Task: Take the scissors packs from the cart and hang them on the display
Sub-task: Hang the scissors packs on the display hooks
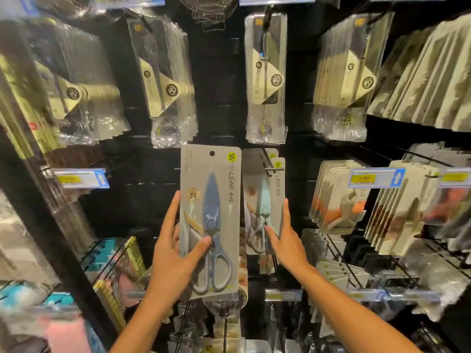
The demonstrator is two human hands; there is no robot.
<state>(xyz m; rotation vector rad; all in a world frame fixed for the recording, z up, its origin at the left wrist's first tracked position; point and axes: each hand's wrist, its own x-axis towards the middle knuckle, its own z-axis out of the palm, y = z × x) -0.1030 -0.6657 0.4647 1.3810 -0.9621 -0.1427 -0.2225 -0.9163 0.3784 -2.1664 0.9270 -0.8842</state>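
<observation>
Some packs point(263, 200) hang on the hook point(270, 169), right hand point(284, 240) touching them flat-fingered; left hand point(175, 253) grasps an unhung pack point(210, 220).

held pack point(210, 220) left of hung packs point(263, 200) (adjacent)

dim overall, dark backing swallowing detail. glare flaring off the clear plastic sleeves point(168, 80) up top. sharp enough in the middle, lettering on the held scissors pack point(210, 220) readable. heavy smear along the left edge, wide-angle bending at the right, price tags point(376, 177) blurred.
</observation>
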